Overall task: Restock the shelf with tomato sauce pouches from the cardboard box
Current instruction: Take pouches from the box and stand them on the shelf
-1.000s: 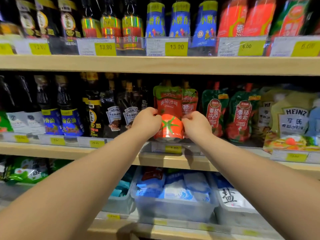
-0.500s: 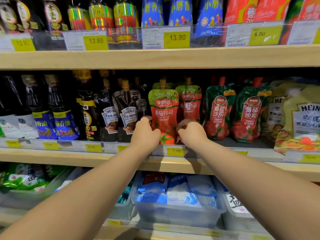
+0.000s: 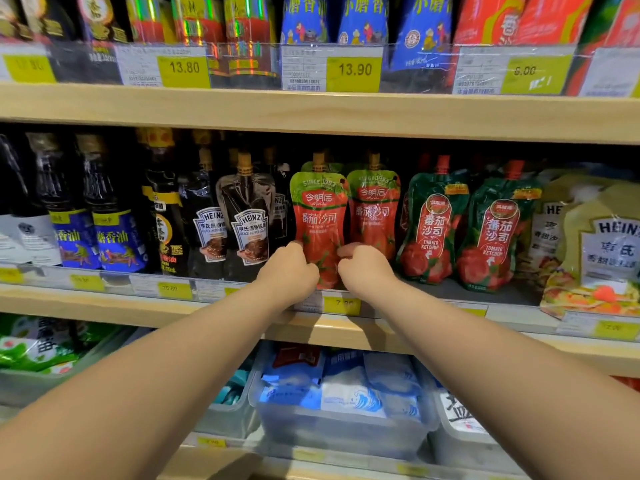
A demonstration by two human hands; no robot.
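Observation:
A red tomato sauce pouch point(image 3: 320, 220) with a green top and gold cap stands upright at the front of the middle shelf point(image 3: 104, 303). My left hand point(image 3: 289, 268) grips its lower left edge and my right hand point(image 3: 363, 266) grips its lower right edge. A second pouch of the same kind point(image 3: 374, 209) stands just to its right, and another green top shows behind the held one. The cardboard box is out of view.
Dark Heinz sauce pouches point(image 3: 249, 223) stand close on the left and green-red ketchup pouches point(image 3: 433, 223) on the right. Bottles line the upper shelf point(image 3: 311, 112). Clear bins with salt bags point(image 3: 346, 403) sit on the shelf below.
Both hands lowered the pouch from above the shelf edge and set it upright on the shelf. My hands slid down to its lower edges.

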